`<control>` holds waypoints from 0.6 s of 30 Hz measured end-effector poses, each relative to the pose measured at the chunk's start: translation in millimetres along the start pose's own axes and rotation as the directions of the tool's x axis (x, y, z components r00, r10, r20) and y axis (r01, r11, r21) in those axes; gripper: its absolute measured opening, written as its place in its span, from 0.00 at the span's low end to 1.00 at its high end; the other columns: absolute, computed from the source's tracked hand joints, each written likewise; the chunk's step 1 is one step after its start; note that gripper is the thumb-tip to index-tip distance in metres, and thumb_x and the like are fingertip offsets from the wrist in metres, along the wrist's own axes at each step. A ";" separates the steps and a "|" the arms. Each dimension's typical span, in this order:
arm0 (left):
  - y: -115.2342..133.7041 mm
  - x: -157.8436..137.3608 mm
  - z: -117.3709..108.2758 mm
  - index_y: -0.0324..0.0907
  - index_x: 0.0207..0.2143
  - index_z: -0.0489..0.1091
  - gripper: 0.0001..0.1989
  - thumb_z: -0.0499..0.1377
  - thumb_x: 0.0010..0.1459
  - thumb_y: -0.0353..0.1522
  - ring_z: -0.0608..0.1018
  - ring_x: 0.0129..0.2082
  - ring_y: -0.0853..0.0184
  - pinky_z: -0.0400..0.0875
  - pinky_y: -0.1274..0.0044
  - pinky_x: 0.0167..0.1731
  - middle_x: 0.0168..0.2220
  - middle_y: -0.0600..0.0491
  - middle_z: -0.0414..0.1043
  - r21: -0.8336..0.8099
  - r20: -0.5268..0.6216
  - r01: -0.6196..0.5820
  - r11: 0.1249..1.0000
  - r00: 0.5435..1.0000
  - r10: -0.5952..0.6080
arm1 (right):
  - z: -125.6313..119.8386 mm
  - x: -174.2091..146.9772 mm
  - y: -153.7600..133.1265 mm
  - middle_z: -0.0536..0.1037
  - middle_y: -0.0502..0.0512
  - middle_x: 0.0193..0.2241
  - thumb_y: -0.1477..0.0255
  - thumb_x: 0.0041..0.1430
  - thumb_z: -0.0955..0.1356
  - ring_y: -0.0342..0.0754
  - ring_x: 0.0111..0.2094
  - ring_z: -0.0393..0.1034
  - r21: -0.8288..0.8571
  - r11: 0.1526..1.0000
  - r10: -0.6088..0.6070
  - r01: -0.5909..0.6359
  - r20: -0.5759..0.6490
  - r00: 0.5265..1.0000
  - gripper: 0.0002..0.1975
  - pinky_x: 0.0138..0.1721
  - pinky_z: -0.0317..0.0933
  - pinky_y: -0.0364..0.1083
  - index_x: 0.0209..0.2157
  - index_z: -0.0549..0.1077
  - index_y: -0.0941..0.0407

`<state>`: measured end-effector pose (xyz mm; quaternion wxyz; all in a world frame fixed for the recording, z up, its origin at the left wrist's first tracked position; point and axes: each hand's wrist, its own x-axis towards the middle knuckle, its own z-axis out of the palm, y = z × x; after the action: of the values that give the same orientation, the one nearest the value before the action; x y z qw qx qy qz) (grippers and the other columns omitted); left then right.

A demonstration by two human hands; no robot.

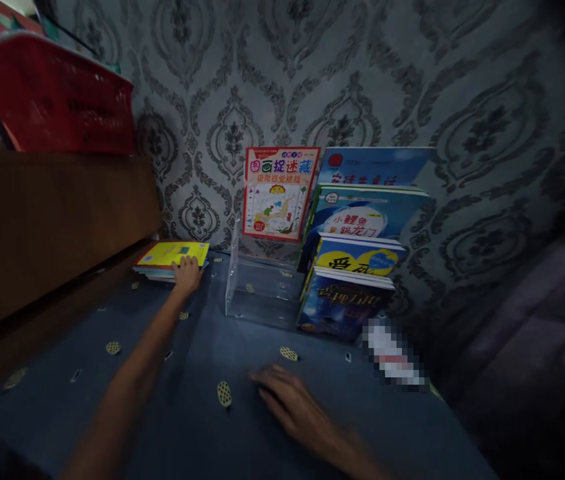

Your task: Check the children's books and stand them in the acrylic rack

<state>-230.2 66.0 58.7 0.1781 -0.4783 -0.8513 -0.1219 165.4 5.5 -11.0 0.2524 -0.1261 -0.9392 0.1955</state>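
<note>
Head cam: left hand (188, 275) on book stack (160, 255), can't tell its grip; right hand (295, 408) loosely open. Stack's probably slick, pinch edges.

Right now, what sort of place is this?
Probably a room in someone's home, maybe a reading corner: there's grey, swirly-patterned wallpaper, a dark blue cloth with yellow oval prints, and a clear plastic rack holding colourful paper books.
</note>
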 end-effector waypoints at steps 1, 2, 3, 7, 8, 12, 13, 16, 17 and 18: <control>2.4 1.9 1.0 0.31 0.61 0.64 0.25 0.50 0.67 0.37 0.66 0.63 0.40 0.57 0.47 0.60 0.61 0.27 0.66 0.016 -0.006 0.007 1.000 1.000 -0.006 | 5.6 -3.7 1.9 0.80 0.56 0.52 0.70 0.70 0.63 0.53 0.58 0.73 0.024 1.000 0.006 -0.006 -0.017 1.000 0.19 0.59 0.71 0.54 0.60 0.70 0.48; 4.5 3.7 1.5 0.32 0.60 0.65 0.25 0.49 0.68 0.37 0.67 0.62 0.40 0.56 0.47 0.59 0.59 0.27 0.68 0.029 -0.011 0.012 0.999 1.000 -0.012 | 9.9 -6.3 3.0 0.80 0.56 0.52 0.71 0.70 0.63 0.53 0.57 0.74 0.047 0.999 0.008 -0.007 -0.034 0.999 0.19 0.59 0.70 0.55 0.60 0.71 0.48; 6.1 5.5 1.6 0.32 0.60 0.66 0.24 0.49 0.68 0.38 0.68 0.60 0.40 0.56 0.47 0.59 0.58 0.27 0.69 0.041 -0.014 0.016 0.999 1.000 -0.016 | 12.9 -7.6 3.2 0.80 0.57 0.51 0.72 0.70 0.62 0.53 0.57 0.74 0.069 0.998 0.008 -0.004 -0.052 0.999 0.18 0.60 0.70 0.56 0.59 0.71 0.48; 6.1 10.0 -1.6 0.33 0.55 0.71 0.23 0.47 0.69 0.38 0.72 0.55 0.41 0.57 0.47 0.56 0.53 0.29 0.73 0.077 0.003 0.008 0.997 1.000 -0.008 | 11.7 -4.0 -1.9 0.82 0.59 0.48 0.72 0.71 0.62 0.53 0.53 0.76 0.175 0.984 0.039 -0.029 -0.052 0.998 0.15 0.59 0.70 0.57 0.54 0.75 0.52; 4.5 9.5 -3.0 0.33 0.54 0.71 0.23 0.46 0.69 0.38 0.73 0.54 0.41 0.58 0.48 0.56 0.52 0.29 0.73 0.084 0.013 -0.004 0.996 1.000 0.003 | 9.4 -2.1 -3.7 0.82 0.59 0.47 0.71 0.71 0.62 0.53 0.52 0.77 0.205 0.977 0.061 -0.053 -0.032 0.998 0.15 0.57 0.71 0.56 0.52 0.76 0.52; -5.6 -4.0 -9.5 0.35 0.53 0.72 0.21 0.46 0.70 0.38 0.74 0.53 0.44 0.61 0.51 0.54 0.51 0.32 0.74 0.106 0.047 -0.073 0.992 0.997 0.068 | -0.9 4.6 -12.7 0.82 0.59 0.44 0.69 0.72 0.60 0.52 0.48 0.78 0.259 0.961 0.098 -0.096 0.008 0.995 0.16 0.52 0.74 0.54 0.50 0.78 0.52; -8.7 -10.5 -11.0 0.36 0.53 0.72 0.21 0.47 0.70 0.38 0.74 0.54 0.45 0.63 0.52 0.54 0.52 0.32 0.74 0.109 0.050 -0.092 0.990 0.995 0.087 | -4.7 7.2 -17.2 0.83 0.59 0.43 0.69 0.72 0.60 0.52 0.47 0.78 0.247 0.965 0.086 -0.082 -0.005 0.996 0.16 0.51 0.74 0.54 0.50 0.78 0.52; -17.8 -35.1 -13.9 0.39 0.56 0.70 0.20 0.47 0.70 0.38 0.72 0.58 0.47 0.63 0.54 0.57 0.55 0.35 0.73 0.114 0.042 -0.150 0.982 0.988 0.146 | -27.6 20.9 -43.2 0.83 0.58 0.42 0.69 0.72 0.61 0.53 0.46 0.79 0.181 0.983 -0.028 0.041 -0.077 0.997 0.16 0.50 0.75 0.54 0.51 0.78 0.51; -20.5 -44.0 -14.2 0.41 0.58 0.69 0.20 0.48 0.70 0.37 0.71 0.60 0.47 0.62 0.54 0.58 0.57 0.36 0.72 0.114 0.037 -0.166 0.979 0.986 0.163 | -39.9 26.3 -56.1 0.84 0.57 0.41 0.71 0.72 0.61 0.52 0.47 0.79 0.165 0.980 -0.092 0.108 -0.101 0.991 0.16 0.51 0.75 0.53 0.53 0.77 0.49; -22.8 -52.9 -14.3 0.42 0.59 0.69 0.20 0.48 0.70 0.36 0.69 0.62 0.48 0.60 0.54 0.60 0.60 0.37 0.71 0.115 0.030 -0.180 0.977 0.984 0.177 | -53.8 30.7 -70.3 0.84 0.55 0.42 0.72 0.71 0.62 0.51 0.48 0.78 0.153 0.968 -0.186 0.199 -0.091 0.978 0.17 0.52 0.74 0.53 0.55 0.76 0.47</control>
<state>-221.7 8.1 48.6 0.2078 -0.5426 -0.8123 -0.0504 158.1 -30.6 75.2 0.3152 -0.0209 -0.9178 0.2405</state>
